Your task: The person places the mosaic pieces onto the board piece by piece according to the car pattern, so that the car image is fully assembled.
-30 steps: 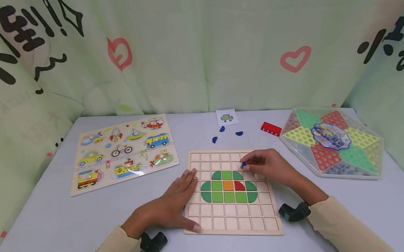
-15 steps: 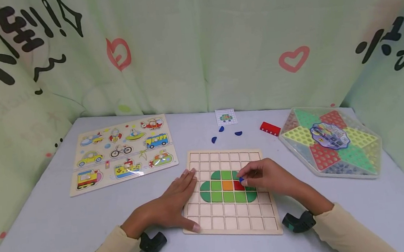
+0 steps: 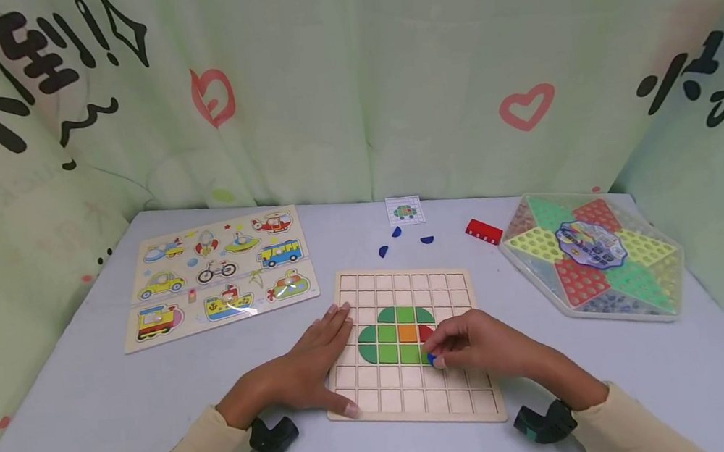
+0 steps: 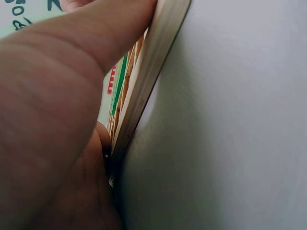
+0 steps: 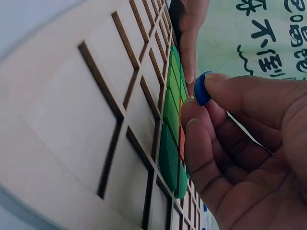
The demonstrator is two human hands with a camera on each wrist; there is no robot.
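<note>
My right hand (image 3: 485, 345) pinches a small blue half-round piece (image 5: 202, 89) between thumb and fingers. It is held close over the lower right of the green shape on the wooden grid board (image 3: 392, 401). Green squares (image 3: 389, 353) and darker green rounded corner pieces (image 5: 168, 158) fill several cells, along with an orange square (image 3: 407, 333) and a red piece (image 3: 424, 332) partly behind my fingers. Across the board's left edge, my left hand (image 3: 303, 366) rests with straight fingers spread, its thumb near the bottom corner. The right hand hides part of the shape's right side.
Beyond the board lie three loose blue half-round pieces (image 3: 427, 240) and a small pattern card (image 3: 404, 203). A red bar with white dots (image 3: 484, 231) is beside a hexagonal game box (image 3: 635, 276) at right. A vehicle picture puzzle (image 3: 193, 311) lies at left.
My right hand has moved toward me, carrying the blue half-round piece from the upper right of the green shape down past the red piece to its lower right. The left hand stays put.
</note>
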